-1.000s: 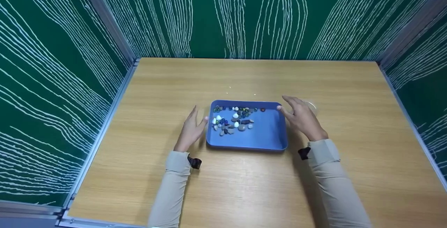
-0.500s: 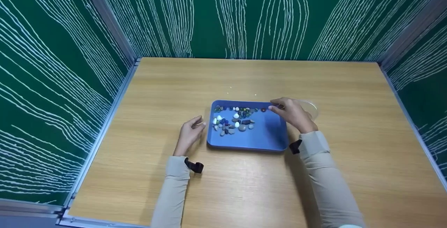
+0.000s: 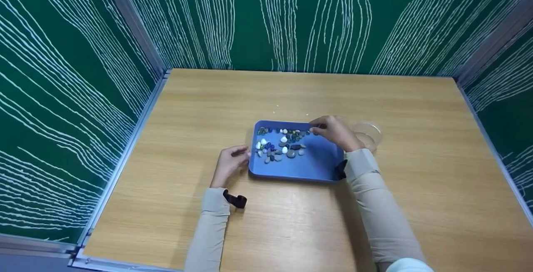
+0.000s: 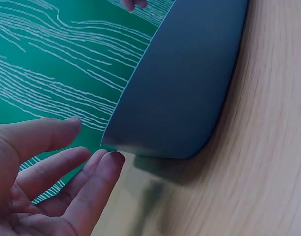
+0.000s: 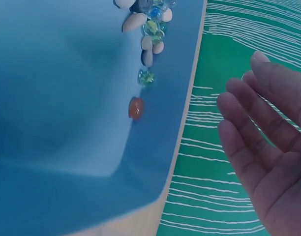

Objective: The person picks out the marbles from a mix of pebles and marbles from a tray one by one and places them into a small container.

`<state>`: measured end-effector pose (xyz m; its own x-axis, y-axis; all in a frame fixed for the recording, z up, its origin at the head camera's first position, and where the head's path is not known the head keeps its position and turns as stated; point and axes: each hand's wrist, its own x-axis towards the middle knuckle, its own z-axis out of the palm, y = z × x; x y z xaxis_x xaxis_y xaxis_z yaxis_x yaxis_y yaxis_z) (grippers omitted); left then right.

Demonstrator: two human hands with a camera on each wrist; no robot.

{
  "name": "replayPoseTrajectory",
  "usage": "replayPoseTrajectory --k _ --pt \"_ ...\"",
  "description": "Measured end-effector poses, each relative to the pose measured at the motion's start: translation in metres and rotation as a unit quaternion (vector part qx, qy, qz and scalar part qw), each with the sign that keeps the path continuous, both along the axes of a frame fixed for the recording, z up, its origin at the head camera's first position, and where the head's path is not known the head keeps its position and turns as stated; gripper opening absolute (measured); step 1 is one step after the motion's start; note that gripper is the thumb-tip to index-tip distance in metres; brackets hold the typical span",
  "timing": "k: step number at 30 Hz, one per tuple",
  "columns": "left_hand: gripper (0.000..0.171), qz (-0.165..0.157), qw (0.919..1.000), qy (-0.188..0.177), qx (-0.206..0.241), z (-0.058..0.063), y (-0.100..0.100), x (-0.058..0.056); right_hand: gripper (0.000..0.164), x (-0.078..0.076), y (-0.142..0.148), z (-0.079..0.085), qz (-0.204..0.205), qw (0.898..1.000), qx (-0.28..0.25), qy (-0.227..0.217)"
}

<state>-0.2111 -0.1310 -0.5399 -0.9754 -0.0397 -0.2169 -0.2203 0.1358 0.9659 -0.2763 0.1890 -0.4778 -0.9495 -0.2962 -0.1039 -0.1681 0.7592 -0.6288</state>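
A blue rectangular tray [image 3: 318, 165] stands on the table, with pebbles [image 3: 290, 154] and glass marbles [image 3: 296, 136] gathered in its left and back parts. My left hand [image 3: 228, 163] is at the tray's left side. In the left wrist view its loosely bent fingers [image 4: 94, 189] come up to the tray corner; whether they touch it I cannot tell. My right hand [image 3: 335, 132] hovers over the back right rim, fingers slightly bent and holding nothing in the right wrist view. There, an orange marble [image 5: 136, 108] and a green one [image 5: 146, 77] lie along the tray wall.
A clear round container [image 3: 378, 132] stands right of the tray, partly behind my right hand. A few tiny white specks lie on the wooden table [image 3: 208, 105] behind the tray. Green panels [image 3: 250, 26] with white wavy lines enclose the back and sides.
My right hand has moved left, from beside the tray to over its back right rim, uncovering more of the clear container. My left hand's fingers have bent and come closer to the tray's left side.
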Motion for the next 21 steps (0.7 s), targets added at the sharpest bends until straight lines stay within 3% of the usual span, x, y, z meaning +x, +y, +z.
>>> replayPoseTrajectory --k 5,12,14,20,21 --pt "0.034 -0.004 0.9998 -0.011 0.014 -0.001 0.001 0.001 0.031 -0.008 -0.006 -0.006 0.011 1.000 -0.007 -0.014" --pt "0.030 -0.008 0.9994 0.015 -0.031 -0.003 0.001 -0.001 0.029 -0.021 -0.011 -0.017 0.026 0.998 -0.041 -0.025" --pt "0.030 -0.012 0.9994 0.006 -0.032 0.002 0.001 0.001 0.028 -0.023 -0.012 -0.021 0.028 0.998 -0.048 -0.030" --pt "0.030 -0.013 0.9996 -0.010 -0.022 0.001 0.000 0.000 0.025 -0.028 -0.017 -0.028 0.026 0.997 -0.056 -0.052" --pt "0.030 -0.008 0.9997 -0.007 -0.020 -0.004 -0.001 -0.002 0.025 -0.029 -0.018 -0.029 0.025 0.997 -0.055 -0.055"
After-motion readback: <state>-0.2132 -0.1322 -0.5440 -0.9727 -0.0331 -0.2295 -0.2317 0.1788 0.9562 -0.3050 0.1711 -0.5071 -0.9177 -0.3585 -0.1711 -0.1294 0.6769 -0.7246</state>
